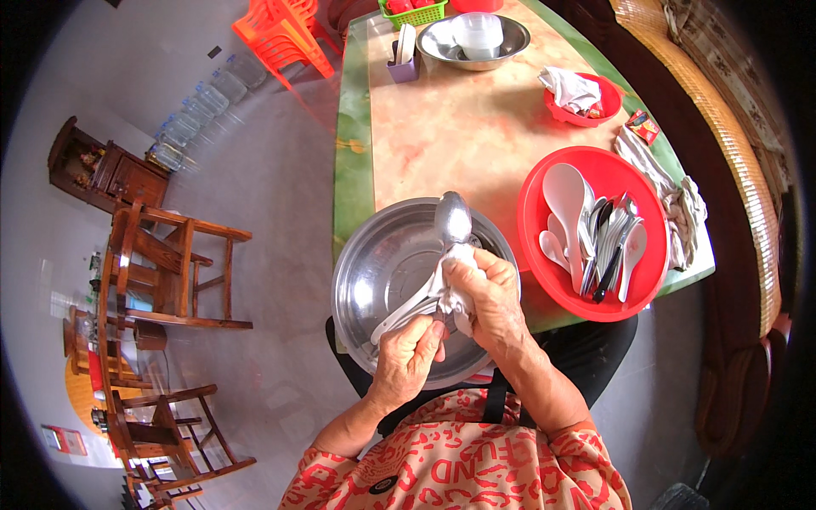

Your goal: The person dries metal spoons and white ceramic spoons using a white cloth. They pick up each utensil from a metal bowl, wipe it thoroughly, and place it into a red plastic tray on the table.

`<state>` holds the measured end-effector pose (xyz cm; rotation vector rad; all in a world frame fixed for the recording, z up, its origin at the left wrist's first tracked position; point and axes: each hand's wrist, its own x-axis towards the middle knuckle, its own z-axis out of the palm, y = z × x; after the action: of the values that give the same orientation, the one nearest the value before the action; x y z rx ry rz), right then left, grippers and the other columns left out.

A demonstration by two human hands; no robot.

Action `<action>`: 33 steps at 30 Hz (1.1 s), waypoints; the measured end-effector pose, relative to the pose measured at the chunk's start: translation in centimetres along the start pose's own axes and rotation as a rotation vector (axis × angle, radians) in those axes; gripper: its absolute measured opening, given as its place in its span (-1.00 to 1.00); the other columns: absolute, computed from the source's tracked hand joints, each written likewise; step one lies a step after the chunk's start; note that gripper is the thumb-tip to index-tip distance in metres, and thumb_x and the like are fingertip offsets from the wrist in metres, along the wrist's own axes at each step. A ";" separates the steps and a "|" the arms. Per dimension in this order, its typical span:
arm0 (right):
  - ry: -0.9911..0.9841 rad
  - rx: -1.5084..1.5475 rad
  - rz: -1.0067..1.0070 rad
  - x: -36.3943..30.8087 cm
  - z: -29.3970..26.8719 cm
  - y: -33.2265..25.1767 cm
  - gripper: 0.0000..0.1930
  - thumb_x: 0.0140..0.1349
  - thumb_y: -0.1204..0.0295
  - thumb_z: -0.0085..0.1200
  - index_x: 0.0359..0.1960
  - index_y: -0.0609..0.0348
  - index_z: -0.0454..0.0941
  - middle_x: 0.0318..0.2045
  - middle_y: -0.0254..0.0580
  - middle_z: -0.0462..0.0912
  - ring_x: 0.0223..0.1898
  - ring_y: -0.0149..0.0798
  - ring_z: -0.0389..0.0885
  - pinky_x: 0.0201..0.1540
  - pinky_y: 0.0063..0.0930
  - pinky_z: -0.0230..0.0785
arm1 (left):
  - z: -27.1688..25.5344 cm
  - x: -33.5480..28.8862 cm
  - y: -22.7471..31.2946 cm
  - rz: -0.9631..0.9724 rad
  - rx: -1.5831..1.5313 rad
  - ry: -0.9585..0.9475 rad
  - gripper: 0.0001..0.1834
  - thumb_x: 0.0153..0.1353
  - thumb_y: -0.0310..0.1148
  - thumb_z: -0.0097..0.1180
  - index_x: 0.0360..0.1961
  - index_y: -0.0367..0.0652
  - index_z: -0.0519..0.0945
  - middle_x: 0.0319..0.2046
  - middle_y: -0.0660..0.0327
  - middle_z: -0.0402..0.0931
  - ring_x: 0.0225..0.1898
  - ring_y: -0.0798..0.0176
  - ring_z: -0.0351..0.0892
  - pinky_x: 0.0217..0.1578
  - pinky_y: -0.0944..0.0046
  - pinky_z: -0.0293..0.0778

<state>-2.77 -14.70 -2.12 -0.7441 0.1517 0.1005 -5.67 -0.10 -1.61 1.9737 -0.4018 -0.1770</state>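
My left hand (pixel 408 357) grips the handle end of a metal spoon (pixel 452 219), whose bowl points away from me. My right hand (pixel 489 297) presses a white cloth (pixel 455 285) around the spoon's stem. Both hands hover over a large steel basin (pixel 378 272) at the table's near edge. White handles of other spoons lie under the cloth inside the basin. To the right sits a red round tray (pixel 544 183) filled with several white and metal spoons (pixel 595 238).
A marbled table with a green rim (pixel 442 127) carries a far steel bowl (pixel 442 42) with plastic cups, a small red bowl (pixel 608 89) with a cloth, a rag (pixel 676 200), and a green basket (pixel 412 13). Wooden chairs (pixel 170 263) stand left, orange stools (pixel 280 34) beyond.
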 end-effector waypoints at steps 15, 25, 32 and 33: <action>-0.109 -0.204 0.038 -1.6 -0.5 0.9 -0.87 0.14 0.43 0.02 -0.39 0.24 0.52 -0.56 -0.33 0.54 -0.56 -0.50 0.50 -0.58 -0.64 0.36 | 0.0 -0.1 -0.3 -0.118 -0.251 0.012 -0.79 0.32 -0.35 -0.08 -0.39 -0.26 0.47 -0.66 0.32 0.39 -0.64 0.49 0.37 -0.61 0.45 0.28; -0.192 -0.096 0.080 0.0 -0.5 0.3 -0.87 0.11 0.49 0.04 -0.33 0.25 0.55 -0.51 -0.37 0.54 -0.52 -0.52 0.49 -0.47 -0.62 0.37 | -0.2 0.1 -0.3 -0.196 -0.566 -0.057 -0.72 0.33 -0.25 -0.08 -0.34 -0.27 0.51 -0.71 0.29 0.39 -0.73 0.54 0.24 -0.72 0.49 0.17; -0.415 -0.058 0.091 -0.1 -0.7 -0.2 -0.89 0.10 0.48 0.17 -0.36 0.24 0.58 -0.37 -0.40 0.51 -0.33 -0.51 0.48 -0.33 -0.63 0.34 | -1.2 0.6 -3.5 -0.368 -1.467 -0.585 -0.63 0.34 -0.15 -0.12 -0.19 -0.29 0.50 -0.71 0.27 0.34 -0.77 0.50 0.20 -0.74 0.50 0.15; -0.380 -0.049 0.071 -0.2 -0.6 -0.2 -0.88 0.10 0.47 0.17 -0.37 0.24 0.58 -0.39 -0.40 0.52 -0.35 -0.51 0.49 -0.34 -0.63 0.34 | -1.3 0.4 -3.8 -0.351 -1.367 -0.563 -0.61 0.33 -0.13 -0.12 -0.19 -0.30 0.50 -0.70 0.27 0.35 -0.77 0.50 0.19 -0.74 0.50 0.14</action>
<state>-2.97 -15.25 -2.42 -0.7556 -0.1870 0.3114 -4.14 2.27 -4.45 0.5885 -0.1691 -0.9577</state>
